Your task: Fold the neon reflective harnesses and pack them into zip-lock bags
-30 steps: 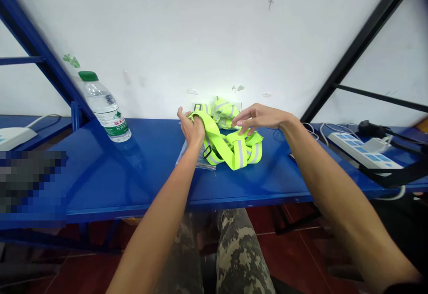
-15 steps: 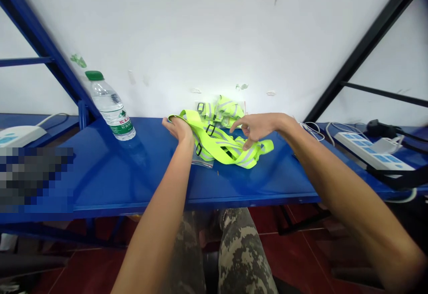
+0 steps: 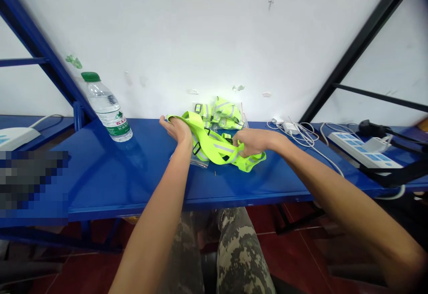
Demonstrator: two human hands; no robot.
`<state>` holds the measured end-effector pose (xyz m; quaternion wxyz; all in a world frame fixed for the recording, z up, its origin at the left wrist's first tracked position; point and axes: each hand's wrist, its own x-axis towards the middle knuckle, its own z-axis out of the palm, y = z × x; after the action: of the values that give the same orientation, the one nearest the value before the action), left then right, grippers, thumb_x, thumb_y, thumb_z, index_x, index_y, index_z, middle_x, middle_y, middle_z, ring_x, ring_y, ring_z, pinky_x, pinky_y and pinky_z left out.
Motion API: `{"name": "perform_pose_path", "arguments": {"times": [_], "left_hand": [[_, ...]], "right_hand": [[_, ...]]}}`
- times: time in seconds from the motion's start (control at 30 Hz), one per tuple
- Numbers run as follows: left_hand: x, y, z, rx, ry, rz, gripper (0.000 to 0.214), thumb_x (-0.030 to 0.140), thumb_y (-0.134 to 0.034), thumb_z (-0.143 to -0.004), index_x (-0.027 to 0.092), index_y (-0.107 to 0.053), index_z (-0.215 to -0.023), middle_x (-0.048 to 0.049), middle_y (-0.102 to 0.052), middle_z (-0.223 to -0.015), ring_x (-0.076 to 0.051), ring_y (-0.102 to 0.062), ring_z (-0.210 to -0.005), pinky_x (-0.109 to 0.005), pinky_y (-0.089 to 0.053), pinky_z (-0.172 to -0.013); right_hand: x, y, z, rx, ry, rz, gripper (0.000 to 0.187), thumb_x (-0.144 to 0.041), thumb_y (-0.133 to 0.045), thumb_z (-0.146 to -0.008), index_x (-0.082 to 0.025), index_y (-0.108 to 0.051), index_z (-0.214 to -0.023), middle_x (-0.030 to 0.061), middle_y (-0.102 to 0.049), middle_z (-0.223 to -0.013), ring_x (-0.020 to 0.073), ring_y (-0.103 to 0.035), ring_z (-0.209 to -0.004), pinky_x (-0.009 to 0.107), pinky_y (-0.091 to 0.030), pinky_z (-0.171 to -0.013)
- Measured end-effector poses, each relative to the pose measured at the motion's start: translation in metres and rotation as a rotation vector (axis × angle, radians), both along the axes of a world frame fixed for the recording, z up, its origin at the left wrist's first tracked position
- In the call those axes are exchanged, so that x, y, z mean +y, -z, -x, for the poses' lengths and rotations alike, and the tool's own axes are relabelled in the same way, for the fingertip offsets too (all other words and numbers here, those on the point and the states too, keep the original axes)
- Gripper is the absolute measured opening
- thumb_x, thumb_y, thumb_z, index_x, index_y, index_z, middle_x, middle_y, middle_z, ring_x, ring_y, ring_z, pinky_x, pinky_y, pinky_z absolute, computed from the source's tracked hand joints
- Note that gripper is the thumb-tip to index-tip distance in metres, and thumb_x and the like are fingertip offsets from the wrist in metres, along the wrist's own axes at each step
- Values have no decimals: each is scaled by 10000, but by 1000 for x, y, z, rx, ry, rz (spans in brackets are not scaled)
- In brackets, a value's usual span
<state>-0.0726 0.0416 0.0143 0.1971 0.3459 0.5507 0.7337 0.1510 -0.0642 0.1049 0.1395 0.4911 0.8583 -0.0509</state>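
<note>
A neon yellow reflective strap vest (image 3: 219, 149), with grey stripes and black buckles, lies bunched on the blue table (image 3: 154, 173). At its left end, my left hand (image 3: 179, 129) holds a strap loop that passes over the fingers; the fingertips are partly hidden by the webbing. My right hand (image 3: 250, 141) is closed on the straps at the right part of the bundle. Behind them, against the wall, is another folded yellow reflective vest (image 3: 227, 111) in a clear bag. Under the left part of the straps a clear plastic bag (image 3: 199, 163) sticks out.
A water bottle (image 3: 109, 109) with a green cap stands at the left. White cables (image 3: 301, 136) and a power strip (image 3: 363, 151) lie on the right; another white power strip (image 3: 16, 137) is far left. Blue and black frame bars rise at both sides.
My right hand, half open over the straps before, has come down slightly and closed on them. The right end of the bundle has shifted a little. My left hand keeps its place on the loop.
</note>
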Motion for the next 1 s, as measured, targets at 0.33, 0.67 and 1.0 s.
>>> {"name": "perform_pose_path", "arguments": {"times": [0.33, 0.67, 1.0], "left_hand": [[-12, -16, -12, -91, -65, 111, 481, 302, -421, -876, 221, -374, -1347, -139, -569, -1323, -263, -522, -1297, -449, -371, -1108], [-16, -14, -16, 475, 493, 120, 693, 150, -643, -644, 163, -506, -1323, -150, -647, -1221, -277, -646, -1086, -412, -510, -955], [-76, -40, -54, 1367, 784, 208, 579, 345, -798, -647, 237, -666, -1201, -152, -565, -1375, -445, -358, -1404, -680, -179, -1148]], "right_hand": [[26, -72, -57, 874, 451, -1446, 188, -243, -350, -946, -162, -502, -1024, 128, -595, -976, 253, -560, -951, 438, -401, -851], [54, -12, -57, 760, 420, -1073, 429, -503, -181, -1023, -216, -414, -1240, 87, -584, -932, 249, -626, -808, 428, -453, -738], [45, -12, -59, 717, 401, -865, 440, -443, -481, -915, -201, -443, -1281, 67, -598, -941, 233, -593, -834, 402, -455, -761]]}}
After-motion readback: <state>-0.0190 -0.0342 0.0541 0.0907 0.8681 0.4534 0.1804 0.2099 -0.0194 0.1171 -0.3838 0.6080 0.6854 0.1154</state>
